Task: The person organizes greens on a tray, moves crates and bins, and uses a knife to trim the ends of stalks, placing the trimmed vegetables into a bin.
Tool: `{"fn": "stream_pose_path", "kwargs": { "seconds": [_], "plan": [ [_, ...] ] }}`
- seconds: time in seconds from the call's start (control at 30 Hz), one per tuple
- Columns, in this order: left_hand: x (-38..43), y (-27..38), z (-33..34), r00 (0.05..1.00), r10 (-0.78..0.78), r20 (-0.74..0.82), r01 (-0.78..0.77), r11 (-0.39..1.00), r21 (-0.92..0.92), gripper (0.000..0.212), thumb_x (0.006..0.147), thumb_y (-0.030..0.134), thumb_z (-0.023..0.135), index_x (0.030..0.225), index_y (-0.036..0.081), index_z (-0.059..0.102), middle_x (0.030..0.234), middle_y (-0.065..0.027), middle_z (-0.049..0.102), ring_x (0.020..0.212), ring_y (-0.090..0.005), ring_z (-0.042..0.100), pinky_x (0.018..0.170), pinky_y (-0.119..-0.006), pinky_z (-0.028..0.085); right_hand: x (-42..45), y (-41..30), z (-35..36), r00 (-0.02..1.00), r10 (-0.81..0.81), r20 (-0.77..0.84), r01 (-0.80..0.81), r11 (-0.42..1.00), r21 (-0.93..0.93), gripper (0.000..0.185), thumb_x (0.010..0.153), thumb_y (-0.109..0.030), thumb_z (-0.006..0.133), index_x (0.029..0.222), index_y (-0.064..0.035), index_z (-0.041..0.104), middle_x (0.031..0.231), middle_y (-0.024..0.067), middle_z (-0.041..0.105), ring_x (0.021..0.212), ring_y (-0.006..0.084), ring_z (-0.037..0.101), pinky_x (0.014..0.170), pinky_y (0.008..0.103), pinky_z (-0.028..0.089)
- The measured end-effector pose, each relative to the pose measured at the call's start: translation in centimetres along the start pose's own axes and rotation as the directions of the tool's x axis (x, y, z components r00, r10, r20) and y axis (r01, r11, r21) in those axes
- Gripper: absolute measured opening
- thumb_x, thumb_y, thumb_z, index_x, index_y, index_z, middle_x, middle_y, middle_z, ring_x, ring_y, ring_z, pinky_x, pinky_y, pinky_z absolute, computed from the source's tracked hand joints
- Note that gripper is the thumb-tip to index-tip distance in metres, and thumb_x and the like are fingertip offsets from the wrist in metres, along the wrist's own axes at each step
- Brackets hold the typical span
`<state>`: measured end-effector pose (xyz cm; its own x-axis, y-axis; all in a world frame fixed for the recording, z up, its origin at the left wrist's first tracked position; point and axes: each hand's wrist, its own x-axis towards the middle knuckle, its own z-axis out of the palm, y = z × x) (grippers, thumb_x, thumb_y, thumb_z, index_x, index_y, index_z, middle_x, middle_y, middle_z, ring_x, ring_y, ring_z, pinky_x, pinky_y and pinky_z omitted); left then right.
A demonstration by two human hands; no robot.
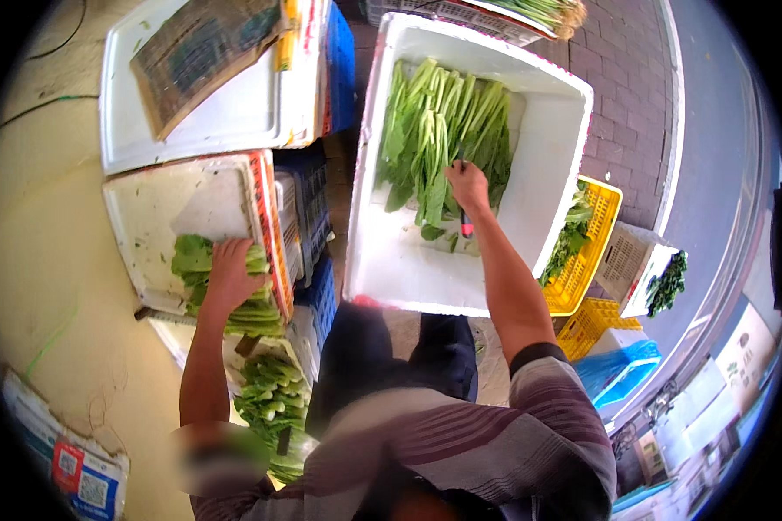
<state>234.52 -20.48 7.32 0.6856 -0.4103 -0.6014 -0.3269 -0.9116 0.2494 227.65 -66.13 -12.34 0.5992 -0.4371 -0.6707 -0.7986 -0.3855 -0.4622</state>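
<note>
In front of me stands a large white foam box [541, 163], with leafy greens [436, 130] lying inside it, their pale stems towards the far wall. My right hand [469, 185] is over these greens, closed around a knife [466, 226] whose handle end is black and red. To the left, my left hand [233, 273] rests on a pile of leafy green vegetables [254, 319] at the edge of a white foam lid [169, 202]; the palm covers part of the pile. Whether the fingers grip any stems is hard to tell.
A brown printed sack [202, 58] lies on another white lid [234, 133] at the upper left. More greens [270, 397] are beside my left forearm. Blue crates [326, 293] stand between the lids and the box. Yellow baskets [596, 251] and a blue plastic bag [619, 371] are at the right.
</note>
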Motion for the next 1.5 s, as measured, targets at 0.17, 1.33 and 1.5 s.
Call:
{"fn": "stream_pose_path", "kwargs": {
  "seconds": [0.17,1.33,1.5],
  "plan": [
    [0.3,1.4,-0.7,0.991,0.006,-0.137,-0.022,0.994,-0.112,0.069,0.069,0.024,0.076,0.127,0.003,0.046,0.123,-0.0204,0.051,0.123,-0.0399,0.040,0.108,-0.054,0.023,3.5,-0.7,5.6,0.989,0.101,-0.109,-0.109,0.992,-0.065,0.055,0.077,-0.041,0.067,0.109,0.0014,0.055,0.100,0.0234,0.064,0.097,0.0379,0.062,0.081,0.0440,0.049],
    [12.7,40.4,1.8,0.881,0.462,0.099,-0.149,0.470,-0.870,0.016,0.085,0.012,0.066,0.096,0.001,0.064,0.082,-0.0050,0.066,0.078,-0.0090,0.058,0.072,-0.027,0.047,-18.2,2.6,-22.5,0.867,-0.489,-0.093,0.498,0.851,0.169,0.047,0.094,-0.035,0.049,0.131,-0.0073,0.045,0.120,0.0205,0.057,0.104,0.0383,0.058,0.087,0.0423,0.047],
    [11.7,43.3,2.0,0.839,0.530,0.123,-0.191,0.499,-0.845,0.017,0.085,0.012,0.065,0.097,0.000,0.063,0.084,-0.0062,0.066,0.079,-0.0100,0.059,0.074,-0.028,0.047,-19.6,4.6,-23.4,0.866,-0.484,-0.126,0.500,0.845,0.192,0.053,0.095,-0.042,0.047,0.129,-0.0024,0.046,0.092,0.0205,0.060,0.086,0.0371,0.060,0.076,0.0412,0.047]
  ]
}}
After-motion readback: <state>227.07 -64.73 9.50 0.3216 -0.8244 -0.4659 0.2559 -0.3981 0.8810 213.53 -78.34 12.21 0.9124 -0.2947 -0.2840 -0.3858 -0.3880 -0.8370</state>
